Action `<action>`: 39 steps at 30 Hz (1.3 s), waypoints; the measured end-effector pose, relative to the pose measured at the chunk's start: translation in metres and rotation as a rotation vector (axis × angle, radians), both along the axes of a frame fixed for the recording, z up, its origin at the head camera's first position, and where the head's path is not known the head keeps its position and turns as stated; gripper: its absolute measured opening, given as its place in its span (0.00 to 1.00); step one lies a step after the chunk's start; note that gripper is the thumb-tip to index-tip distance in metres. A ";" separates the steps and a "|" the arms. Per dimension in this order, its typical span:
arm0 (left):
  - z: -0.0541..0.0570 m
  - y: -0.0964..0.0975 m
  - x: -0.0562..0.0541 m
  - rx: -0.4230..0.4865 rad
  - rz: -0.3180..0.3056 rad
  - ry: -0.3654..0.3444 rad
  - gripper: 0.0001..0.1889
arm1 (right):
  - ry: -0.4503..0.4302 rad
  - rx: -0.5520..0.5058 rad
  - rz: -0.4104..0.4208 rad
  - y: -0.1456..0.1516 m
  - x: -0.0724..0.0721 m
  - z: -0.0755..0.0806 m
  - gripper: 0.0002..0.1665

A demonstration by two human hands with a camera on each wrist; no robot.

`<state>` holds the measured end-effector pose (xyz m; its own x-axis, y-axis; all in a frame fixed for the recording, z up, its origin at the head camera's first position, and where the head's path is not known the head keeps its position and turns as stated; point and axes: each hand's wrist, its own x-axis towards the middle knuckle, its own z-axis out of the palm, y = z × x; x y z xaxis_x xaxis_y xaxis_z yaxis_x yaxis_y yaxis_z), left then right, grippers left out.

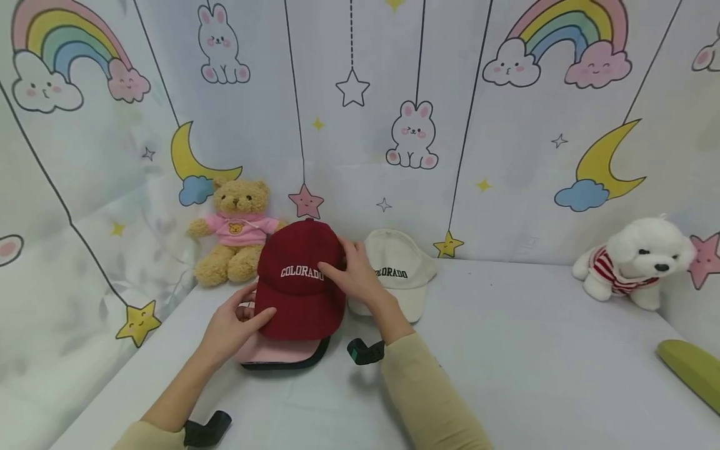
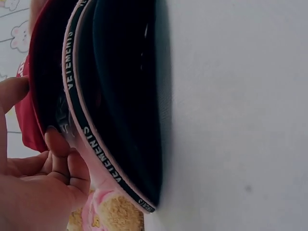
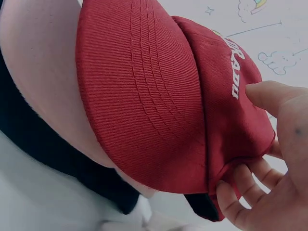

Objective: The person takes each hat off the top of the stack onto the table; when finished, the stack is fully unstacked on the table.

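Observation:
A red cap [image 1: 298, 312] with white COLORADO lettering tops a stack at the left of the table. My left hand [image 1: 233, 325] grips its brim edge, thumb above and fingers beneath. On the other side my right hand [image 1: 360, 275] holds the crown, thumb on the front by the lettering, fingers curled at the lower edge in the right wrist view. Under the red cap shows a pink cap [image 3: 43, 72], its VETEMENTS-printed trim [image 2: 101, 151] visible in the left wrist view. Lowest lies a dark cap [image 2: 127, 96]. A cream cap [image 1: 413, 303] sits beside the stack, partly behind my right hand.
Behind the stack sits a teddy bear [image 1: 242, 228] in a pink top, against the patterned backdrop [image 1: 349, 137]. A white plush dog [image 1: 647, 256] in stripes is at the far right. A green object [image 1: 692, 375] lies at the table's right edge.

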<state>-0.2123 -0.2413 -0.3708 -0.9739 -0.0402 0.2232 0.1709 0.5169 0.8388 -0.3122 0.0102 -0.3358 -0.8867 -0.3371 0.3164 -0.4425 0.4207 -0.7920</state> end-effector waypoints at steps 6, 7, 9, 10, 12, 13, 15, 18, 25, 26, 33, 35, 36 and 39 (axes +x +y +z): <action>0.005 0.008 -0.005 0.009 0.001 -0.007 0.40 | 0.039 0.014 -0.014 0.009 -0.002 0.010 0.43; 0.006 0.010 -0.006 0.012 0.001 -0.008 0.40 | 0.042 0.016 -0.017 0.010 -0.003 0.012 0.43; 0.008 0.015 -0.009 0.023 -0.007 -0.010 0.41 | 0.053 0.027 -0.029 0.015 -0.003 0.016 0.43; 0.009 0.017 -0.010 0.031 -0.012 -0.011 0.41 | 0.056 0.031 -0.034 0.017 -0.003 0.018 0.43; 0.012 0.022 -0.013 0.057 -0.029 -0.010 0.41 | 0.058 0.041 -0.042 0.023 -0.003 0.021 0.44; 0.013 0.025 -0.015 0.073 -0.037 -0.010 0.40 | 0.058 0.043 -0.045 0.026 -0.004 0.023 0.44; 0.015 0.031 -0.019 0.094 -0.050 -0.005 0.40 | 0.060 0.049 -0.053 0.032 -0.004 0.027 0.44; 0.017 0.040 -0.026 0.101 -0.066 0.014 0.39 | 0.065 0.057 -0.069 0.043 -0.005 0.032 0.45; 0.023 0.060 -0.038 0.114 -0.109 0.092 0.37 | 0.083 0.043 -0.072 0.068 -0.007 0.041 0.44; 0.024 0.063 -0.039 0.122 -0.117 0.094 0.37 | 0.085 0.043 -0.073 0.071 -0.007 0.042 0.44; 0.027 0.084 -0.046 0.176 -0.158 0.099 0.37 | 0.112 0.042 -0.083 0.092 -0.005 0.051 0.43; 0.029 0.090 -0.048 0.182 -0.159 0.100 0.38 | 0.121 0.046 -0.086 0.098 -0.004 0.054 0.43; 0.029 0.094 -0.050 0.180 -0.158 0.100 0.38 | 0.124 0.049 -0.092 0.101 -0.004 0.056 0.43; 0.030 0.104 -0.053 0.184 -0.158 0.095 0.40 | 0.137 0.065 -0.109 0.110 -0.004 0.059 0.43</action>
<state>-0.2654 -0.1370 -0.3407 -0.9462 0.0625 0.3174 0.3204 0.3175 0.8925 -0.3161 0.1204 -0.2771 -0.8693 -0.2648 0.4175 -0.4933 0.5210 -0.6966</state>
